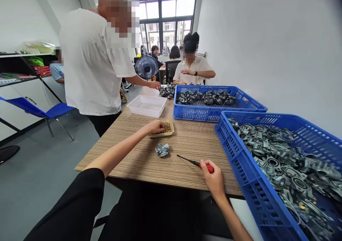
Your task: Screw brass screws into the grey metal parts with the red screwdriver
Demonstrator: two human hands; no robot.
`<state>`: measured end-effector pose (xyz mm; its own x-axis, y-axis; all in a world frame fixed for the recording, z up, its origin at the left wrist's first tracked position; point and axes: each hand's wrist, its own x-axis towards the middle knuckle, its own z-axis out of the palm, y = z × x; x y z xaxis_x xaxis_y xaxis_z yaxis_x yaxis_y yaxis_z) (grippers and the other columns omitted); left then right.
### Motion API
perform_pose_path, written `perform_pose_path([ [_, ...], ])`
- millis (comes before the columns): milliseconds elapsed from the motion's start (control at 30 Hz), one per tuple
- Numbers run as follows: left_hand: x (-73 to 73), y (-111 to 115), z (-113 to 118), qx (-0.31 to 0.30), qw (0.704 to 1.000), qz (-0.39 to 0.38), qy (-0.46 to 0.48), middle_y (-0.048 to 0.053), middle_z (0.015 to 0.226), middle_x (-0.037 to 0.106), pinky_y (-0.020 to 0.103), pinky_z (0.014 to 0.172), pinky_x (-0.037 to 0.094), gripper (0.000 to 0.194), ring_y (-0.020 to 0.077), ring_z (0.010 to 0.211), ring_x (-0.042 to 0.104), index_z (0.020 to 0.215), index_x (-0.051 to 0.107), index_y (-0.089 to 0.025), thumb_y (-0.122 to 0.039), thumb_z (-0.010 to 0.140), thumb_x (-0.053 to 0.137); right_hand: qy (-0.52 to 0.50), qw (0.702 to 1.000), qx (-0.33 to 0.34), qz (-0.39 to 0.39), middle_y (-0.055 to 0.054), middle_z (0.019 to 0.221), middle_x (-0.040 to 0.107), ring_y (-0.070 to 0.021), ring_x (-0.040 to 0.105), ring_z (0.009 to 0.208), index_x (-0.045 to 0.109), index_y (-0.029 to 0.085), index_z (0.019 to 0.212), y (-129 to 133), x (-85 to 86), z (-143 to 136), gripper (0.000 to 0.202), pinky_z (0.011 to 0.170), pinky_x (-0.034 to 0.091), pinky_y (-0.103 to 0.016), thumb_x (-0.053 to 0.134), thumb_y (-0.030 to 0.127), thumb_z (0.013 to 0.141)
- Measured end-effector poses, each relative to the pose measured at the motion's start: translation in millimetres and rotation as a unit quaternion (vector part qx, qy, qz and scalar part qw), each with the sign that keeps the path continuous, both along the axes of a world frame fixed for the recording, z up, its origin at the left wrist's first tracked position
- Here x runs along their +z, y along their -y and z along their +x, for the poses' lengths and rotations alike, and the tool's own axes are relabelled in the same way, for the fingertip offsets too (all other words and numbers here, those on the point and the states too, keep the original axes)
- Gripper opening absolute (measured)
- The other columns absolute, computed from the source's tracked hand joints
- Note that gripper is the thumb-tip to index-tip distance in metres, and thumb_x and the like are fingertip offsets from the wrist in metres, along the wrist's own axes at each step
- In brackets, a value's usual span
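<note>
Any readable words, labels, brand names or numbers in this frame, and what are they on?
None can be read. The blue crates, the white tray, the red-handled screwdriver in the right hand and the small dish at the left hand show no print. The shelf items are too blurred.

The tabletop (184, 152) looks like striped wood, smooth and matt. The small part (162, 150) is dull grey metal. The screwdriver (196, 163) has a shiny red plastic handle. The near crate (237, 152) is blue plastic with holes.
</note>
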<state>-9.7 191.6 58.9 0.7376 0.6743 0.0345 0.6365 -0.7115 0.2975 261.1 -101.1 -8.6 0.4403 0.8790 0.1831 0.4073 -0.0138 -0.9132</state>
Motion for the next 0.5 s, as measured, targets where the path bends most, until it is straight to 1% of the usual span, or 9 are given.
perform_pose_path([
  [233, -8.7, -4.7, 0.7, -0.014, 1.000, 0.004, -0.014, 0.005, 0.075, 0.073, 0.026, 0.064, 0.041, 0.024, 0.0165, 0.065, 0.060, 0.085, 0.079, -0.018, -0.028, 0.087, 0.057, 0.002, 1.000, 0.002, 0.009, 0.001, 0.059, 0.049, -0.0158, 0.045, 0.055, 0.055, 0.021, 0.067, 0.5, 4.0, -2.2, 0.050, 0.053, 0.041, -0.026, 0.056, 0.067, 0.088],
  [500, -11.0, -4.9, 0.7, -0.019, 1.000, 0.005, -0.019, 0.003, 0.072, 0.071, 0.025, 0.061, 0.037, 0.026, 0.0148, 0.061, 0.057, 0.086, 0.078, -0.018, -0.030, 0.089, 0.055, 0.021, 1.000, -0.002, -0.004, 0.001, 0.058, 0.050, -0.0170, 0.049, 0.056, 0.055, 0.021, 0.068, 1.4, 4.0, -2.0, 0.050, 0.057, 0.039, -0.027, 0.055, 0.066, 0.089],
])
